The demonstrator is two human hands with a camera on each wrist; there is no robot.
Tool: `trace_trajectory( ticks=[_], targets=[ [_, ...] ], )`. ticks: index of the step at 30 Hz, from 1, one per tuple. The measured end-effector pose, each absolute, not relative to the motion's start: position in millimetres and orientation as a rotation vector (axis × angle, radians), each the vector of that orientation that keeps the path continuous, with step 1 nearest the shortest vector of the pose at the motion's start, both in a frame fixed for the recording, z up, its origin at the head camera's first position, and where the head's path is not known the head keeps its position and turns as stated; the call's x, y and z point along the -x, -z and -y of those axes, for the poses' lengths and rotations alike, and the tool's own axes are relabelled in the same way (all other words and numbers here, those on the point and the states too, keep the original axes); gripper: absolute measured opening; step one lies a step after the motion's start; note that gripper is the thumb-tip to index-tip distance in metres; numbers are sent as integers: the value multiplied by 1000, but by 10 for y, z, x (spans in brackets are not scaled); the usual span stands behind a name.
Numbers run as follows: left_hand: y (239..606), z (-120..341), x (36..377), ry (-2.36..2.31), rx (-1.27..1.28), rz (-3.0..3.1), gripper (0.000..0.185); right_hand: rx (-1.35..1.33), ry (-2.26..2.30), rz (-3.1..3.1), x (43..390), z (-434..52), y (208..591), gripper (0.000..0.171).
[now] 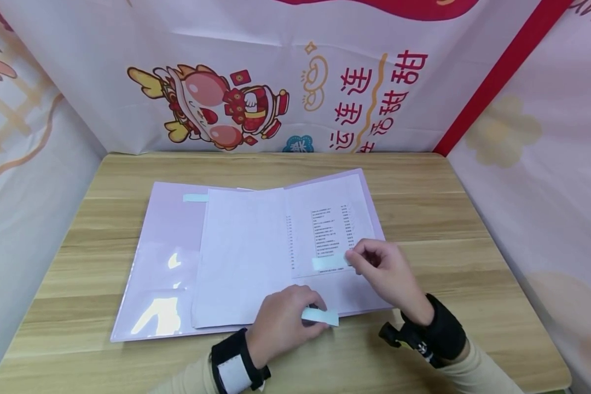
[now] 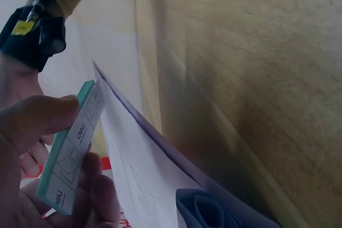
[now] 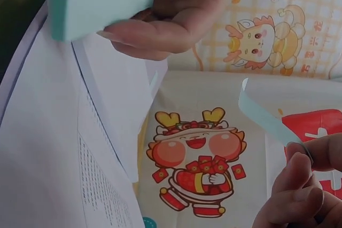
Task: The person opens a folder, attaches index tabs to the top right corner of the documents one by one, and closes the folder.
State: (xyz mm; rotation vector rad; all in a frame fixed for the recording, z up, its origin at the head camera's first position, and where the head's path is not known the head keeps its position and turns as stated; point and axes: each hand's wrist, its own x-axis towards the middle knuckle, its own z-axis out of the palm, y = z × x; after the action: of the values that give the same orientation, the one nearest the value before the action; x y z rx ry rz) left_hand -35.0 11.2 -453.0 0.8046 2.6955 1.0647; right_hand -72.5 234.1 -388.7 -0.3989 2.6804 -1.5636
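Note:
A lilac folder [image 1: 164,235] lies open on the wooden table, its white pages spread. My left hand [image 1: 283,317] rests over the lower edge of the pages and grips a pad of pale teal sticky notes [image 1: 321,316], whose printed underside faces the left wrist camera. Between thumb and finger, my right hand [image 1: 389,271] pinches a single sticky note [image 3: 267,120] by one end. That strip curls at its free end in the right wrist view and overlaps the printed sheet [image 1: 327,230] in the head view.
A teal sticky note [image 1: 195,198] sticks out at the upper left of the pages. The wooden table [image 1: 438,219] extends around the folder. A white printed cloth [image 1: 256,49] stands behind it, and more cloth hangs at both sides.

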Motion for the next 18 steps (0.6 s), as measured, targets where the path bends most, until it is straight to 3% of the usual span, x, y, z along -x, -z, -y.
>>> trace_trajectory(
  ticks=[6,18],
  targets=[
    [4535,-137,266,-705,-989,-2848,21,409,1568,-2666,719,-2301,3901,23],
    [4605,-154,219,-395,-1011,-2813,24,419,1591,-2646,712,-2257,3898,24]
  ],
)
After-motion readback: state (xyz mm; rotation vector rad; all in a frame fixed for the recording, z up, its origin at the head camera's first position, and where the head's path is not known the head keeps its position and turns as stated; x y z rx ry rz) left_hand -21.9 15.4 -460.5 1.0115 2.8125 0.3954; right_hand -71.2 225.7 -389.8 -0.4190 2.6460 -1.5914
